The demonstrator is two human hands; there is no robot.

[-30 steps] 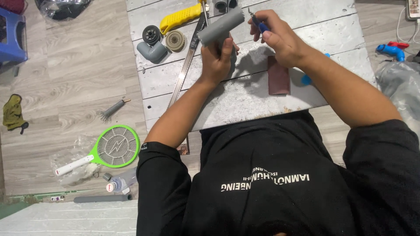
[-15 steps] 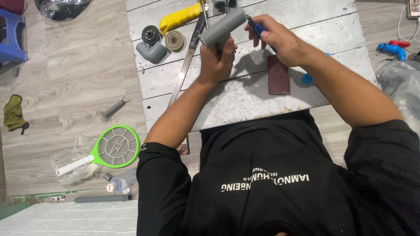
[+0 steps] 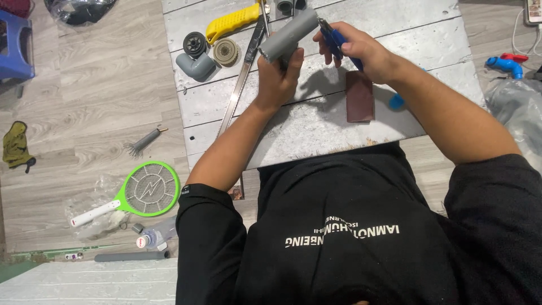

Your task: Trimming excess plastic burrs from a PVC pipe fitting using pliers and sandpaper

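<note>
My left hand [image 3: 279, 73] grips a short grey plastic pipe [image 3: 289, 35] and holds it tilted above a whitewashed wooden board [image 3: 316, 121]. My right hand [image 3: 358, 48] holds a blue-handled tool [image 3: 337, 40] whose tip is at the pipe's upper end. Whether the tip touches the pipe cannot be told. A dark brown rectangular sheet [image 3: 359, 96] lies flat on the board under my right wrist.
A yellow-handled saw [image 3: 240, 76], a grey elbow fitting [image 3: 196, 66] and two round parts [image 3: 195, 44] lie at the board's left. On the wooden floor: a green racket-shaped swatter [image 3: 135, 197], a small brush [image 3: 144, 141], a blue stool [image 3: 16, 48], a blue-and-red tap [image 3: 505, 64].
Both hands have shifted a little to the left and upward with the pipe and tool. The tool's tip stays at the pipe's end.
</note>
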